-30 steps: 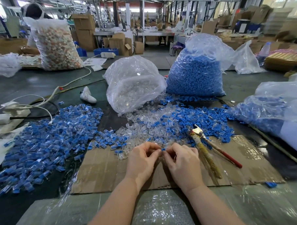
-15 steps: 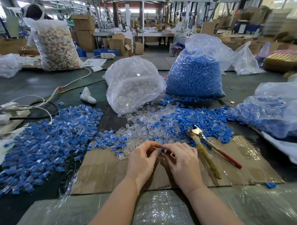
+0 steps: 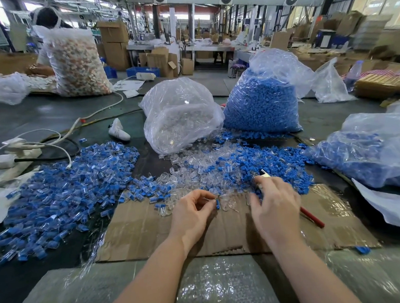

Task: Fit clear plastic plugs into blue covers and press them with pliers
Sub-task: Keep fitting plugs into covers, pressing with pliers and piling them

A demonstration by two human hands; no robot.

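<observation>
1. Since half a second ago, the two hands are no longer meeting at the middle of the cardboard: the right hand (image 3: 273, 204) is moving out toward 1 o'clock, onto the edge of the mixed pile.
2. Meanwhile the left hand (image 3: 194, 211) is staying near the centre of the cardboard sheet (image 3: 138, 225), its fingers curled, pinching a small blue cover (image 3: 218, 204) between thumb and fingertips.
3. At 1 o'clock the right hand is lying over the pliers (image 3: 309, 217), with its fingers bent down among the loose pieces; whether they are gripping anything I cannot tell.
4. Only the metal tip of the pliers is showing beyond the fingers, and a red handle is poking out at 3 o'clock of the wrist.
5. Loose clear plugs (image 3: 195, 174) are lying mixed with blue covers at 12 o'clock of the hands, touching the cardboard's far edge.
6. Further out at 12 o'clock, a bag of clear plugs (image 3: 181, 120) is sitting just beside a bag of blue covers (image 3: 261, 103).
7. At 10 o'clock a broad heap of assembled pieces (image 3: 65, 187) is spreading over the dark table (image 3: 32, 117).
8. At 2 o'clock another clear bag with blue parts (image 3: 368, 151) is slumping on the table.
9. At 11 o'clock, well apart, a person (image 3: 45, 19) is sitting behind a tall sack of pale pieces (image 3: 76, 62).
</observation>
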